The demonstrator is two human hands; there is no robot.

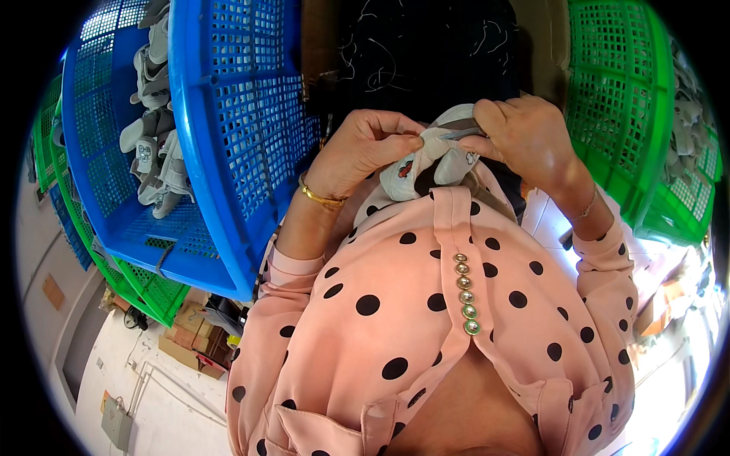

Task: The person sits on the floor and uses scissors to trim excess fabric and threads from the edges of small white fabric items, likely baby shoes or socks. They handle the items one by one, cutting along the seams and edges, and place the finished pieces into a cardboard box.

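Note:
A white and grey fabric shoe upper (pixel 439 156) with small coloured pictures is held in front of my body, over my lap. My left hand (pixel 365 152) pinches its edge between thumb and fingers. Opposite it, my right hand (pixel 525 140) is closed on the upper's other side, fingers curled with the thumb pointing inward. A thin grey strip (pixel 458 135) runs between the two thumbs; whether it is trim or a small tool I cannot tell. The inside of my right hand's grip is hidden.
A blue plastic basket (pixel 251 99) rises close on my left, and more shoe uppers (pixel 156 163) lie in a blue crate beyond it. Close on my right stands a green basket (pixel 616 114). Dark cloth with loose threads (pixel 426 45) lies ahead. Cardboard boxes (pixel 194 330) sit at the lower left.

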